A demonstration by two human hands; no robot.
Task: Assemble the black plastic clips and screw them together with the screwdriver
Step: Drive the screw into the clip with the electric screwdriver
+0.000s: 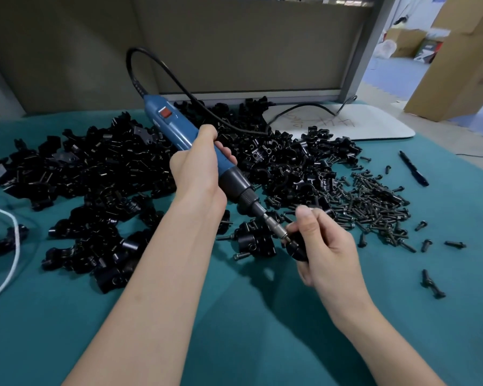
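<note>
My left hand [198, 168] grips the blue electric screwdriver [179, 132] by its barrel, tilted down to the right. Its metal bit [276, 228] meets a black plastic clip [297, 250] that my right hand [328, 246] holds in curled fingers, thumb up beside the bit. The clip is mostly hidden by my fingers. A large heap of black clips [109, 168] covers the teal cloth behind my hands. Several assembled clips [255, 239] lie just left of the bit. A pile of black screws [374, 204] lies to the right.
The screwdriver's black cable [162, 65] loops up and back over the heap. A white board [374, 121] lies at the back right, a black pen [413, 168] right of the screws. A white cord [9, 246] runs along the left edge. Loose screws [432, 284] are scattered at the right.
</note>
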